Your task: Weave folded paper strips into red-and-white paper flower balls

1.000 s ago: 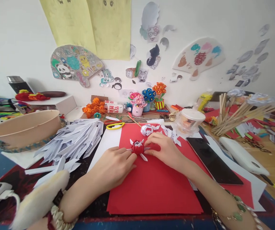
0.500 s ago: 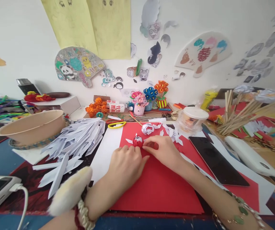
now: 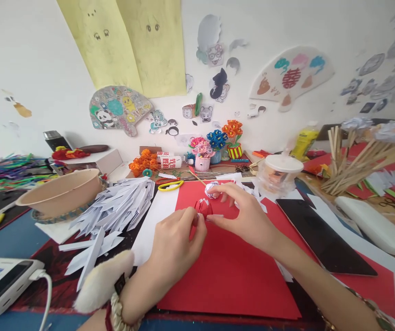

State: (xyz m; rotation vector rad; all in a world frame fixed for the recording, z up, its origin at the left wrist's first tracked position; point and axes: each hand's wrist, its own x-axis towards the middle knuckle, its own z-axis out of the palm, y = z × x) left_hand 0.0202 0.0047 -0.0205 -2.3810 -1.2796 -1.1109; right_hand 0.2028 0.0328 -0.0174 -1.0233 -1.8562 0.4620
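Just in front of my hands is a small red paper flower (image 3: 203,208) with white petal tips showing at its top. My left hand (image 3: 180,236) pinches at its near left side, thumb against curled fingers, hiding part of it. My right hand (image 3: 251,214) is spread, its thumb beside the flower and its index finger raised. Behind those fingers lies a white paper rose (image 3: 211,189), partly covered, with a thin stick (image 3: 197,176) beside it. Under both hands lies a red paper sheet (image 3: 228,280).
To the left are folded white paper strips (image 3: 118,202), a beige basin (image 3: 59,193), and yellow-handled scissors (image 3: 170,185). On the right lie a black phone or tablet (image 3: 324,236), a lidded cup (image 3: 280,172) and a white power bank (image 3: 376,225). Craft flowers (image 3: 202,149) stand along the wall.
My right hand has opened, its index finger lifting away from the thumb. My left hand has turned, so its thumb-and-finger pinch now shows. The camera view has shifted slightly.
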